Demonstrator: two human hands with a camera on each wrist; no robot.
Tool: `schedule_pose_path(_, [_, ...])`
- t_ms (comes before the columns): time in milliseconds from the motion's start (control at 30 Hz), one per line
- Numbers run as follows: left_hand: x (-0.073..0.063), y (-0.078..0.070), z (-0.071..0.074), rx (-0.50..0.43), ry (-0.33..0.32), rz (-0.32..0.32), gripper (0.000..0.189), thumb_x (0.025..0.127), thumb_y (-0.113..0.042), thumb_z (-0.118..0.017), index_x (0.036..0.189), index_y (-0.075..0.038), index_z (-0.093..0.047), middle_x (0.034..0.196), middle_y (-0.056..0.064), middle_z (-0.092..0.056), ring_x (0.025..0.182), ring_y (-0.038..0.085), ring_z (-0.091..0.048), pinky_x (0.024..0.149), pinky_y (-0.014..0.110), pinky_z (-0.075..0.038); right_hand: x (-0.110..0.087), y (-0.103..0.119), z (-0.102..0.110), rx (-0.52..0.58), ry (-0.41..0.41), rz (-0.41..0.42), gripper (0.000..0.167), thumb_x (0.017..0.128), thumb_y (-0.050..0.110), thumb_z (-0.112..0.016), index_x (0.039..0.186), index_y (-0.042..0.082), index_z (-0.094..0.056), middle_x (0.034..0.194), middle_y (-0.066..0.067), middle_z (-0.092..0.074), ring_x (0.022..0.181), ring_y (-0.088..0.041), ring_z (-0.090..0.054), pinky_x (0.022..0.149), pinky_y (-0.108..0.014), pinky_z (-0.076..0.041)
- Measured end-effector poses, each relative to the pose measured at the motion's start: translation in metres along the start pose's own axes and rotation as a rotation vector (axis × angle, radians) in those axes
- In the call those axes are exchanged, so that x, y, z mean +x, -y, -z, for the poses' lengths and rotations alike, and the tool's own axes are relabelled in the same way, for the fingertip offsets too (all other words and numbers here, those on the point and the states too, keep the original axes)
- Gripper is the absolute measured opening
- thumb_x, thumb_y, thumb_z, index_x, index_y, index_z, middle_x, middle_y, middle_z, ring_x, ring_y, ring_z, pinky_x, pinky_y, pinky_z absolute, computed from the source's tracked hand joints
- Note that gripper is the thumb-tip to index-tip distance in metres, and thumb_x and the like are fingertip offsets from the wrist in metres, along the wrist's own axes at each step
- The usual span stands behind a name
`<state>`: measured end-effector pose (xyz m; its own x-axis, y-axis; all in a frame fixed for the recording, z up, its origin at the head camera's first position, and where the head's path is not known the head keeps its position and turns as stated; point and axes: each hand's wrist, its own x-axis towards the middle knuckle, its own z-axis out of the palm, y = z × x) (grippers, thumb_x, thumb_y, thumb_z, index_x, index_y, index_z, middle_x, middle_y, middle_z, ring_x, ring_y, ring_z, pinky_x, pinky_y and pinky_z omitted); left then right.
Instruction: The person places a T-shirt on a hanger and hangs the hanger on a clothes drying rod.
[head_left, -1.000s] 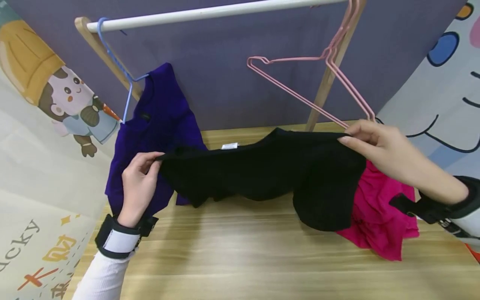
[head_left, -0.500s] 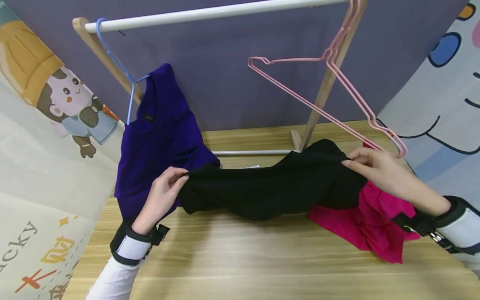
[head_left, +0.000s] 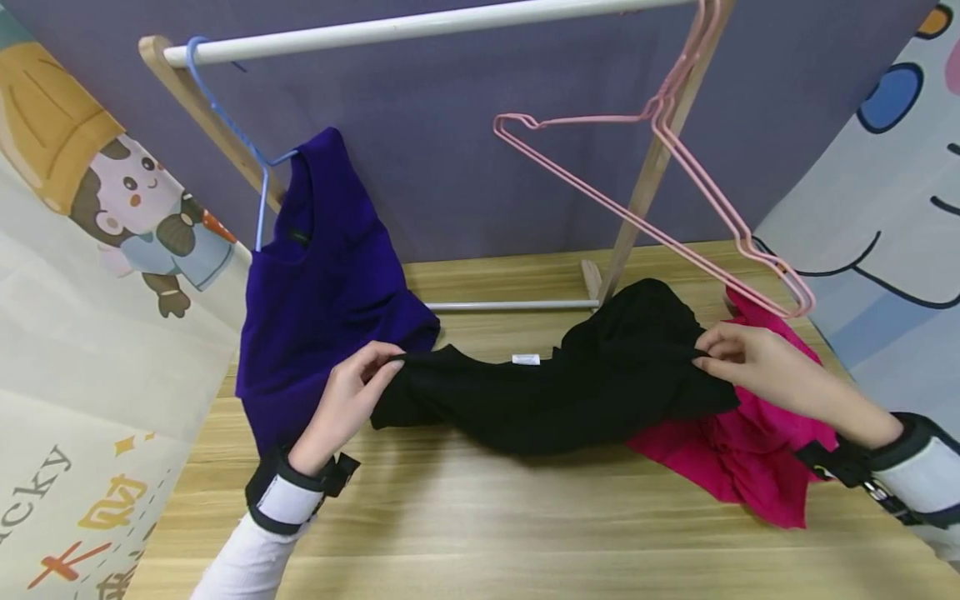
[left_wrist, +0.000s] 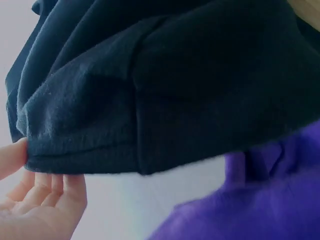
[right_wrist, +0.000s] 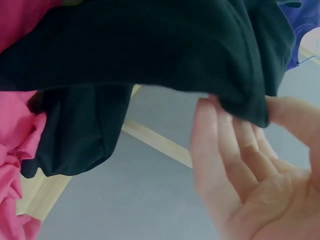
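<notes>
A black garment (head_left: 540,408) with a white label (head_left: 526,359) at its neckline is stretched between both hands, low over the table. My left hand (head_left: 352,396) pinches its left edge; in the left wrist view the thumb and fingertips (left_wrist: 75,182) meet at a seamed hem. On the other side my right hand (head_left: 757,367) pinches the right edge, and the right wrist view shows a corner of cloth between thumb and fingers. Part of the garment bunches up behind the right hand. A bright pink garment (head_left: 738,458) lies under and beside it on the table.
A rack with a white rail (head_left: 420,30) and wooden legs stands behind. At its left, a purple top (head_left: 330,292) hangs from a blue hanger (head_left: 232,117); pink hangers (head_left: 592,190) hang at the right, close above the right hand. Printed curtains flank the wooden table (head_left: 487,533).
Both hands have lowered the black garment toward the table and me. My left hand has moved right, bringing the hands closer together. The pink hangers' right end now shows fully.
</notes>
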<state>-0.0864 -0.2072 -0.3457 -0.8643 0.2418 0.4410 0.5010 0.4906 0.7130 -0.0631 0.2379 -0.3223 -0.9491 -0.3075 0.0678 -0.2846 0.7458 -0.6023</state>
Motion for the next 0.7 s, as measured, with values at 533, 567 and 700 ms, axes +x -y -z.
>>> schedule_pose_path(533, [-0.004,-0.008,-0.017,0.079,0.160,-0.113,0.012,0.071,-0.006,-0.072,0.081,-0.006,-0.066,0.078,-0.001,-0.064,0.074,0.009,-0.059,0.067,0.021,-0.047,-0.001,-0.019,-0.019,-0.115,0.159,-0.014,0.014,0.075,0.000,-0.064,0.084,0.005,-0.055,0.073,0.002,-0.057,0.064,-0.009,-0.051,0.055,-0.021,-0.042])
schedule_pose_path(567, [-0.004,-0.007,-0.017,0.078,0.170,-0.123,0.011,0.071,-0.006,-0.072,0.081,-0.005,-0.067,0.078,-0.001,-0.064,0.073,0.009,-0.059,0.067,0.021,-0.047,-0.001,-0.020,-0.021,-0.124,0.169,-0.017,0.013,0.075,0.001,-0.064,0.084,0.005,-0.055,0.074,0.002,-0.057,0.066,-0.010,-0.052,0.056,-0.022,-0.043])
schedule_pose_path(700, [-0.004,-0.008,-0.020,0.058,0.187,-0.162,0.011,0.071,-0.007,-0.072,0.082,-0.004,-0.069,0.078,0.001,-0.066,0.073,0.010,-0.060,0.068,0.019,-0.047,0.000,-0.026,-0.030,-0.146,0.208,-0.014,0.012,0.076,0.004,-0.064,0.084,0.006,-0.055,0.074,0.003,-0.058,0.068,-0.010,-0.054,0.057,-0.023,-0.043])
